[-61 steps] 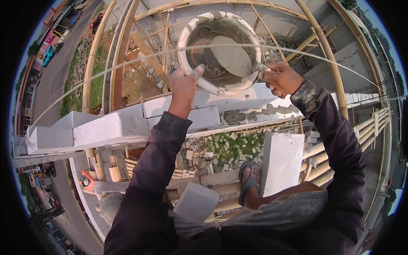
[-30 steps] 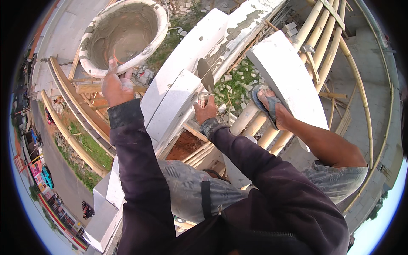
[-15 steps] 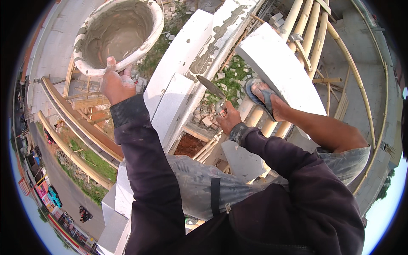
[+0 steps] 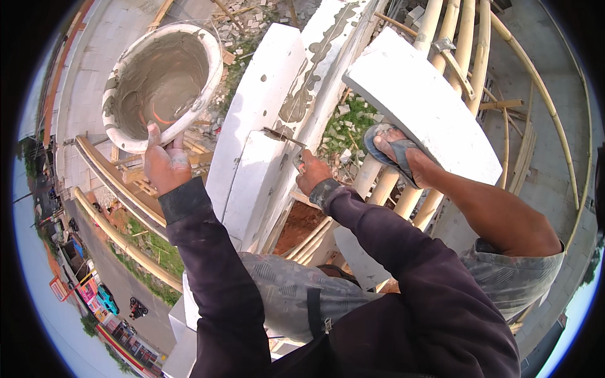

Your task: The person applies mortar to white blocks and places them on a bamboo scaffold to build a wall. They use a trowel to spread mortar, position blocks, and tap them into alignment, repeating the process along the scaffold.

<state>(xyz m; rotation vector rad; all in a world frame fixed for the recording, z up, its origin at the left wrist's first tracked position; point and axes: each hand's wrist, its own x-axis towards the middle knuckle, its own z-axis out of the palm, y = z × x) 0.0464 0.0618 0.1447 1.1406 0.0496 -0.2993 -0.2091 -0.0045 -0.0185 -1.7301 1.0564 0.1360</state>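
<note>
Left hand [image 4: 165, 165]: gripping rim of one mortar pan [image 4: 161, 85], held up at left
Right hand [image 4: 313, 173]: closed on one trowel [image 4: 285, 136], blade at joint between two white blocks [image 4: 255, 183]
Foot: one sandal [image 4: 389, 153] on bamboo poles [image 4: 378, 183]

— What is the person wearing?
— A dark purple long-sleeved top with ribbed cuffs, the right cuff smeared grey, and grey patterned shorts crossed by a dark strap.
— Footwear?
— A blue-grey flip-flop [image 4: 386, 151]. The left hand [image 4: 165, 165] and right hand [image 4: 313, 172] are bare, dusted with mortar.
</note>
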